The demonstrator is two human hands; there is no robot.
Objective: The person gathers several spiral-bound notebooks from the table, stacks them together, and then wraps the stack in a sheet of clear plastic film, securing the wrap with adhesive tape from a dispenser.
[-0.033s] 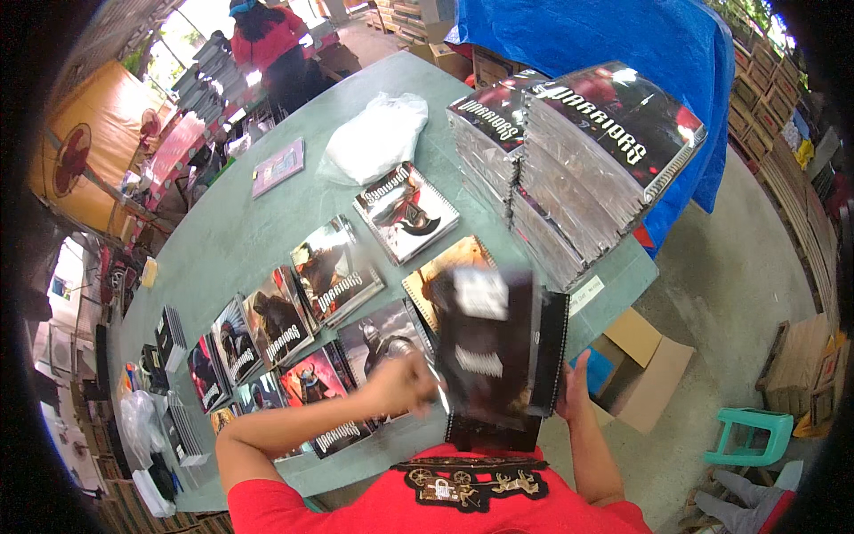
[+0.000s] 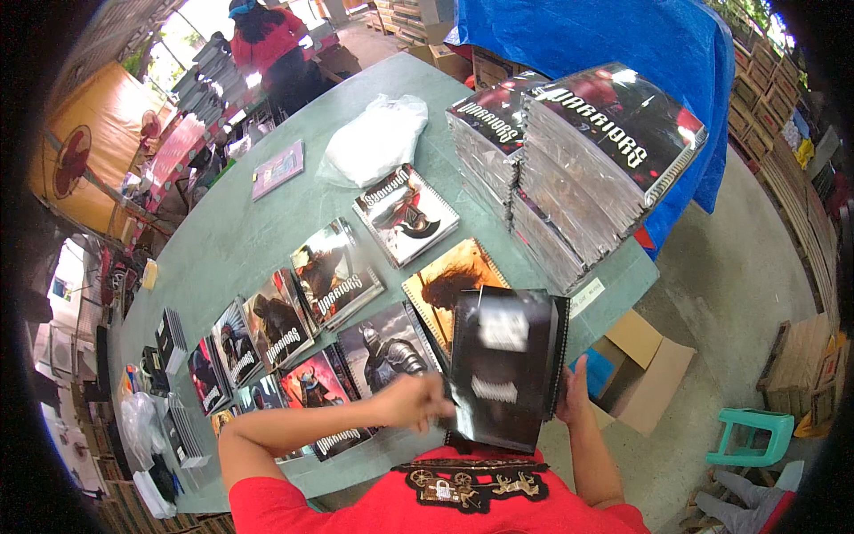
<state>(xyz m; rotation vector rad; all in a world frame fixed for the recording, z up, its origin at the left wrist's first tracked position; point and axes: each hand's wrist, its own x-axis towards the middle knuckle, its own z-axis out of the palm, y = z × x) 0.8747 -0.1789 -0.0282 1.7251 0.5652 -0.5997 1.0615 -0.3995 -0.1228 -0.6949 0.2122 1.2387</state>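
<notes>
A stack of black spiral notebooks (image 2: 509, 369) stands tilted in front of my chest, back cover up, with a pale label patch. My right hand (image 2: 574, 396) grips its spiral-bound right edge, partly hidden behind it. At the left edge my left hand (image 2: 411, 402) is closed, its fingertips blurred; what they pinch, if anything, I cannot make out. Beneath and beyond lie an orange notebook (image 2: 449, 278) and one with an armoured knight (image 2: 387, 349). A red-covered notebook (image 2: 322, 392) lies under my left forearm.
Tall notebook stacks (image 2: 578, 191) stand at the table's far right, near a blue tarp (image 2: 605, 36). More notebooks (image 2: 334, 271), a white plastic bag (image 2: 378, 138) and a purple booklet (image 2: 278, 169) lie on the green table (image 2: 240, 236). An open carton (image 2: 654, 374) and green stool (image 2: 752, 436) stand on the floor.
The blurred upper notebook has come down and settled against the others, uncovering more of the orange one. My left hand has shifted slightly right; my right hand keeps its hold.
</notes>
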